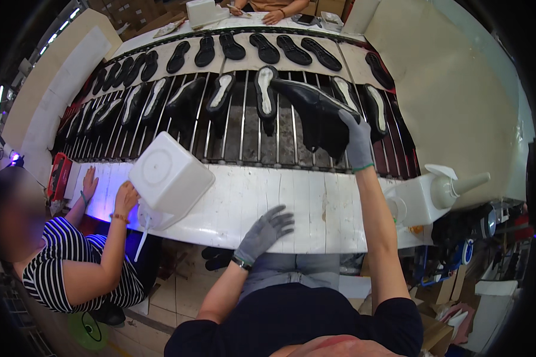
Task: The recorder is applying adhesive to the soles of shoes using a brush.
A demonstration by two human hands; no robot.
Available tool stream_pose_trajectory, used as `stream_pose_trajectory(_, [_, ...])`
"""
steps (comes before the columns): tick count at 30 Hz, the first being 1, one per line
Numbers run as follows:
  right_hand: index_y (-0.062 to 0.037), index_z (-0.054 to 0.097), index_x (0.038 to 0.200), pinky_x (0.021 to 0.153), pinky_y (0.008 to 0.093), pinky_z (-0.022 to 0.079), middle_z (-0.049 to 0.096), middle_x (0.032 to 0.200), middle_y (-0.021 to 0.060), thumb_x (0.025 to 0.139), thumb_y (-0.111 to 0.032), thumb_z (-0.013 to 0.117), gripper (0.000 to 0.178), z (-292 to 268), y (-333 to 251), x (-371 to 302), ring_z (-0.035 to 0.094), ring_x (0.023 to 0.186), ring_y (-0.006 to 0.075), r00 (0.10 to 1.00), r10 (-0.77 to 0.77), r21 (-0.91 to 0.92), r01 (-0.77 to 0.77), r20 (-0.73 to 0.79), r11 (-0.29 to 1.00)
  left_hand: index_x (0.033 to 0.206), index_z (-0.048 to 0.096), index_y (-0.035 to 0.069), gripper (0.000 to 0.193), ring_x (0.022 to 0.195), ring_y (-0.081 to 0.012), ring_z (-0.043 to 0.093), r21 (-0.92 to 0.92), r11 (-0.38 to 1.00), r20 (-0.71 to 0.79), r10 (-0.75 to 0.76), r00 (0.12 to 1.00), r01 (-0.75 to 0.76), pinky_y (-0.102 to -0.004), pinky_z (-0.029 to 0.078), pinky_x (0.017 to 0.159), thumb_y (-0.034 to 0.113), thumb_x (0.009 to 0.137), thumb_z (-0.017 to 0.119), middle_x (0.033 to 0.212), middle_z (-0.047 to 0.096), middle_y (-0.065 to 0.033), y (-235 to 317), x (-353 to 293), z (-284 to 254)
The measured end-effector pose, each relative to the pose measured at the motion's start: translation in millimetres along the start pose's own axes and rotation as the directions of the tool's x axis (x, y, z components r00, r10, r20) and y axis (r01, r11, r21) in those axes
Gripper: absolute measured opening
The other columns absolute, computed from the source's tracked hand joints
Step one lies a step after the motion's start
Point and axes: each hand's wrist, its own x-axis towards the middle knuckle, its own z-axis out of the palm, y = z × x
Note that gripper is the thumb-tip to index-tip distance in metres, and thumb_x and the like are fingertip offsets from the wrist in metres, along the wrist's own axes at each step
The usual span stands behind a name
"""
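Observation:
In a grey glove with a green cuff, my right hand (358, 141) reaches over the roller rack and grips a black shoe upper (317, 113) by one end. The upper lies tilted on its side, its pale underside edge along the top and a dark flap hanging below. Part of the grip is hidden behind the glove. Beside it, another black shoe upper (266, 92) rests bottom up, showing a white sole area. My left hand (265, 235), also gloved in grey, hovers at the front edge of the white table (292, 196), fingers apart and holding nothing.
Several upturned shoe uppers (221, 92) line the metal rods (242, 137). Black outsoles (232, 46) sit on the belt behind. White containers stand at left (171, 172) and right (420, 199). A co-worker in stripes (95, 259) sits left; another person's hands (273, 17) are across.

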Motion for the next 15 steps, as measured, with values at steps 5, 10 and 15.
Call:
stream_pose_trajectory(5, [0.0057,0.057,0.124,0.092,0.0276,0.048,0.066,0.111,0.0116,0.079,-0.021,0.067,0.054,-4,-59,-115,0.063,0.102,0.0173,0.966,0.03,-0.002,-0.03,0.255,1.0,0.147,0.027,0.003,0.076,0.129,-0.0237,0.043,0.549,0.752,0.101,0.374,0.922,-0.366,-0.039,0.034,0.109,0.024,0.087,0.07,0.14,0.043,-0.0127,1,43,71])
stream_pose_trajectory(10, [0.0059,0.05,0.133,0.098,0.0292,0.045,0.061,0.124,0.0132,0.085,-0.006,0.064,0.051,-31,-71,-192,0.058,0.114,0.0183,0.967,0.077,-0.348,0.014,0.244,0.938,0.114,0.061,0.0,0.034,0.098,-0.0178,0.059,0.51,0.72,-0.15,0.613,0.776,-0.47,-0.0329,0.046,0.094,0.001,0.082,0.071,0.108,0.064,-0.0069,-40,18,105])
stream_pose_trajectory(15, [0.0032,0.06,0.12,0.088,0.0283,0.048,0.065,0.111,0.011,0.086,-0.011,0.068,0.038,-121,-33,-251,0.06,0.096,0.0172,0.873,-0.261,-0.581,-0.031,-0.411,0.813,0.119,0.059,0.0,0.043,0.104,-0.021,0.059,0.902,0.288,-0.037,0.793,0.608,-0.321,-0.0343,0.045,0.096,0.007,0.079,0.075,0.114,0.062,-0.0093,-48,-9,92])
